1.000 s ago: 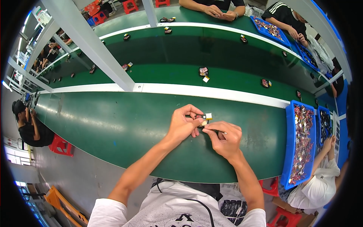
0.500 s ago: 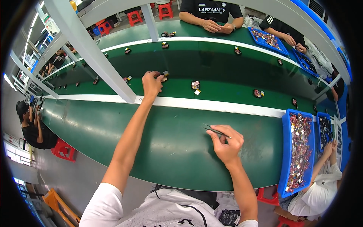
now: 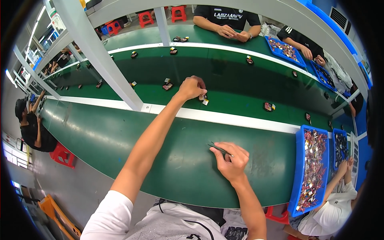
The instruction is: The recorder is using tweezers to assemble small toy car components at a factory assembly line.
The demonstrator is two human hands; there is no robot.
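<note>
Module (image 3: 205,101), long axis partly covered, lies at the curled, nearer left hand's (image 3: 193,87) fingertips, grip indeterminable, beyond the right hand (image 3: 233,160), which pinches tweezers (image 3: 221,149).

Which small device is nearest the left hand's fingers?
The device right at the left hand, with its white-and-yellow part toward the person. Its left neighbour and right neighbour both lie clear of that hand.

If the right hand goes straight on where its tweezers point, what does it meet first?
The tweezers point toward the left forearm, likely met first, though its height above the green bench is unclear.
</note>
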